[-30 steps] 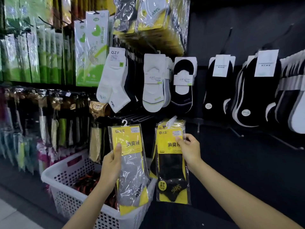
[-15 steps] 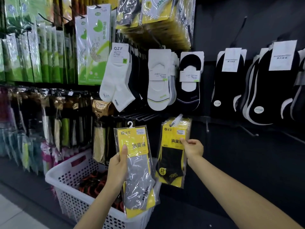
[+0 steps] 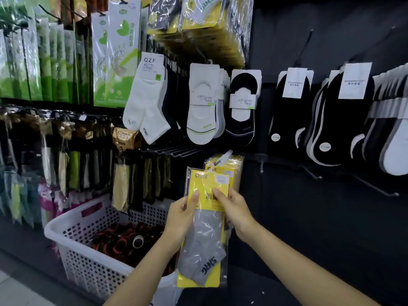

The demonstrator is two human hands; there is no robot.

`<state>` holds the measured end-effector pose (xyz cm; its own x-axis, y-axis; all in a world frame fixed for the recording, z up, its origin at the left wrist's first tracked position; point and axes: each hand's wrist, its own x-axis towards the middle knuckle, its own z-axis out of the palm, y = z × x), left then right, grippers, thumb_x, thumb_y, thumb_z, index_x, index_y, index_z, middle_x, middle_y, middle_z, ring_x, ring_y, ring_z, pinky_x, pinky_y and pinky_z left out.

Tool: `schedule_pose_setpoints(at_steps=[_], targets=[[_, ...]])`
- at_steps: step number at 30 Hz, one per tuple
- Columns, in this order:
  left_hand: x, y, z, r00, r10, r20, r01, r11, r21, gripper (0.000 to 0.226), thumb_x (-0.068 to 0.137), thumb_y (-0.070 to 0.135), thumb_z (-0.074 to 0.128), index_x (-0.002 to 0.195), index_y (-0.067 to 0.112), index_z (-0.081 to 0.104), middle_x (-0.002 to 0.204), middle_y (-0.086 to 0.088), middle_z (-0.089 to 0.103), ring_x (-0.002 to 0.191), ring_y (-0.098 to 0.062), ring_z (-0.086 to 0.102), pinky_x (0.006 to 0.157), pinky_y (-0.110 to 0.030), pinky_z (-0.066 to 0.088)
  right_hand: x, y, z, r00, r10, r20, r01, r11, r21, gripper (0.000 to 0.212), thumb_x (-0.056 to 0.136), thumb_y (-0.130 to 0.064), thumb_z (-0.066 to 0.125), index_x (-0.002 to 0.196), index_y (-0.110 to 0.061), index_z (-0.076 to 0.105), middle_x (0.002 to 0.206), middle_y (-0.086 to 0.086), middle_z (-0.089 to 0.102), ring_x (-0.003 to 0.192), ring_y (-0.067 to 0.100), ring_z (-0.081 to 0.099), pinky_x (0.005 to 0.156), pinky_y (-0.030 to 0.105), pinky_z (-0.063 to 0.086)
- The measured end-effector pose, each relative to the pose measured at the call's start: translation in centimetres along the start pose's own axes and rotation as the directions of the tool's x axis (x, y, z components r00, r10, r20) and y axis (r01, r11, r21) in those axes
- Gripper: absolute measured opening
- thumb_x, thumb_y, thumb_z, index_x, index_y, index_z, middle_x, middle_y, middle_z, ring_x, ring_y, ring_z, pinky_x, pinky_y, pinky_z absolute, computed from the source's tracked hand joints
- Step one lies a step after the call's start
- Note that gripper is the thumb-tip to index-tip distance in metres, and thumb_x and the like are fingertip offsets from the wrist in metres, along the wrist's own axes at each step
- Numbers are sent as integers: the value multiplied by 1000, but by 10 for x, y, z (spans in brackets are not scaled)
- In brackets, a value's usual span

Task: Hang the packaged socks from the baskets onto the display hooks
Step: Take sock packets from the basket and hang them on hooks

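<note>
Gripped clear plastic packet of grey socks on yellow card (image 3: pixel 203 235) with left hand (image 3: pixel 183 215) and right hand (image 3: pixel 236 208), both pinching its upper half, at 6 o'clock of white-tipped metal display hook (image 3: pixel 224 156). Judged mid-hanging. Needed next: packet top raised onto hook tip.

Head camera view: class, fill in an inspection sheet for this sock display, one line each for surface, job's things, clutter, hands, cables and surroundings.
Surface: black display wall, with a bare hook at the right.
Job's things: grey sock pack on a yellow card, not yet hung; yellow packs hang on the loaded hook behind it; white basket holds dark red-and-black items.
Clutter: nothing seen.
Hands: left hand and right hand both grip the grey sock pack near its top.
Cables: nothing seen.
Surroundings: white QZF socks, black no-show socks and green packs hang on the wall.
</note>
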<state>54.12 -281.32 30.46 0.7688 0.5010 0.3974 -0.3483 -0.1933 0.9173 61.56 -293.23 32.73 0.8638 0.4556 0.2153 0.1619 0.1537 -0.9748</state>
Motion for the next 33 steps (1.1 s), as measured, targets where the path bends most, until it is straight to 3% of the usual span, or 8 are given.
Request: schedule_pose_setpoints(at_steps=[2, 5, 7, 11, 16, 20, 24, 33], targets=[[0, 3, 8, 1000, 1, -3, -2, 999, -50, 29, 91, 33, 56, 71, 19, 70, 65, 5, 71, 59, 0, 65, 52, -10, 46, -5, -1, -4, 999, -25, -24, 26, 999, 43, 15, 92, -25, 60, 104, -19, 66, 99, -1, 74, 87, 10, 71, 65, 19, 55], [3, 5, 11, 998, -18, -53, 17, 1000, -26, 23, 92, 30, 57, 104, 13, 66, 88, 1, 73, 78, -4, 69, 65, -14, 51, -4, -2, -13, 992, -73, -107, 77, 997, 31, 12, 95, -19, 57, 103, -17, 64, 100, 1, 73, 91, 13, 70, 77, 25, 57], [4, 7, 13, 998, -48, -49, 48, 999, -9, 28, 92, 33, 56, 116, 18, 59, 99, -1, 70, 90, -12, 68, 80, -29, 55, 0, -4, -18, 982, -78, -171, 81, 997, 13, 12, 95, -18, 56, 104, -15, 63, 100, 3, 72, 92, 16, 69, 83, 30, 56], [9, 8, 15, 998, -64, -29, 65, 998, 14, 27, 94, 34, 52, 118, 23, 57, 109, 0, 67, 98, -17, 66, 92, -40, 52, 14, -9, -21, 972, -98, -215, 84, 994, -73, 7, 94, -19, 57, 96, -16, 64, 95, 2, 70, 84, 12, 67, 73, 22, 54], [19, -1, 15, 992, -91, -86, 92, 996, -3, 32, 96, 31, 50, 124, 17, 56, 109, 0, 66, 98, -17, 65, 92, -40, 51, 34, -6, -12, 975, -53, -215, 22, 990, -142, 20, 94, -21, 57, 108, -8, 64, 105, 7, 70, 99, 24, 66, 92, 41, 52], [35, -10, 17, 989, -110, -102, 111, 994, 8, 34, 97, 28, 49, 126, 13, 57, 114, -4, 65, 103, -22, 63, 96, -44, 49, 51, 3, -8, 965, -40, -261, -13, 980, -200, 10, 93, -26, 58, 95, -17, 63, 96, 2, 69, 96, 23, 66, 90, 41, 53], [49, -23, 21, 991, -83, -102, 88, 995, 41, 34, 97, 26, 49, 127, 11, 56, 114, -4, 65, 106, -21, 61, 96, -43, 48, 67, 14, -11, 955, 6, -296, -63, 981, -185, 19, 91, -29, 61, 102, -13, 63, 101, 3, 68, 100, 25, 65, 92, 41, 52], [61, -50, 29, 995, -89, -52, 94, 989, 114, 43, 97, 29, 49, 136, 11, 47, 130, -3, 55, 107, -8, 50, 80, -14, 40, 65, 34, -31, 961, -2, -276, -61, 974, -219, 27, 88, -27, 66, 105, -8, 58, 108, 11, 67, 101, 23, 64, 94, 41, 52]])
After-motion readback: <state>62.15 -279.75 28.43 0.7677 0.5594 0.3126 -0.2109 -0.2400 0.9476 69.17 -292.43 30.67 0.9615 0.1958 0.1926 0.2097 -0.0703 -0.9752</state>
